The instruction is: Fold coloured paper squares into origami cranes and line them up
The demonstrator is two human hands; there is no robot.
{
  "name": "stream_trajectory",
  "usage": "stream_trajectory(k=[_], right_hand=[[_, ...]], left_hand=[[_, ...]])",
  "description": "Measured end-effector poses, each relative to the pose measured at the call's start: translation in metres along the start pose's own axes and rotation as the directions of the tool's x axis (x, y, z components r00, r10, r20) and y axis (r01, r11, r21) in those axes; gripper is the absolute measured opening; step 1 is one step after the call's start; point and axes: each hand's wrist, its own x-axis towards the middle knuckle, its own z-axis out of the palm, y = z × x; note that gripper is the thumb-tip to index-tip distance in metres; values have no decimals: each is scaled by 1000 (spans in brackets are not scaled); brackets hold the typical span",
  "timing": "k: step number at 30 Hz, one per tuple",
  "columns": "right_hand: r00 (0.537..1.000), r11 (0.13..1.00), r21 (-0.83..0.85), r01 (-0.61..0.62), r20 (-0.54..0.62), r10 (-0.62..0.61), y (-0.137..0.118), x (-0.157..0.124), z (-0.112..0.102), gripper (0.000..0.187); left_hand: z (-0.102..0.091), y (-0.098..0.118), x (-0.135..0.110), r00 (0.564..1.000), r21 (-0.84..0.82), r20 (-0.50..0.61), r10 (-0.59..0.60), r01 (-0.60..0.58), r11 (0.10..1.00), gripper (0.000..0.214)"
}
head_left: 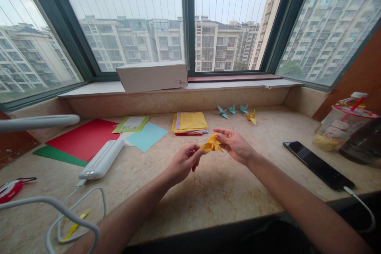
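A small folded yellow paper figure [211, 144] is held above the marble desk [208, 194] between both hands. My left hand [182, 162] pinches its left end with closed fingers. My right hand [235, 145] grips its right side, thumb and fingers pressed on the paper. Behind them lies a stack of yellow paper sheets [190, 122]. Farther back right stand three teal paper cranes [231, 109] and one yellow crane [251, 117].
Red [85, 139], green [56, 154] and light blue [147, 135] sheets lie at left with a white power bank [102, 158] and cable. A black phone [318, 164] and a plastic cup [342, 125] sit at right. A white box [152, 75] rests on the sill.
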Motion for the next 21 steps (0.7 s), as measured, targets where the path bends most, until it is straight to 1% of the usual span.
stream_trajectory(k=[4,8,12,18,20,21], right_hand=[[999,998,-56,17,30,-16,1,0,-1,33],[996,990,-144,-1,89,14,1,1,-4,28],[998,997,-74,7,59,-3,-2,2,-7,22],[995,999,23,25,101,-27,-5,0,-5,21],[994,999,30,26,105,-29,-4,0,-4,22],[995,999,27,27,99,-29,-3,0,-4,25]], left_hand=[[-1,1,0,1000,-19,-10,4,-5,1000,35],[-4,0,-1,999,-44,-47,-7,4,999,36],[-6,1,-1,999,-77,-39,-31,27,997,36],[-5,5,0,1000,-255,-3,-26,25,967,33],[-7,5,1,999,-314,-31,-32,20,949,32],[-9,5,2,997,-339,-67,-38,13,941,31]])
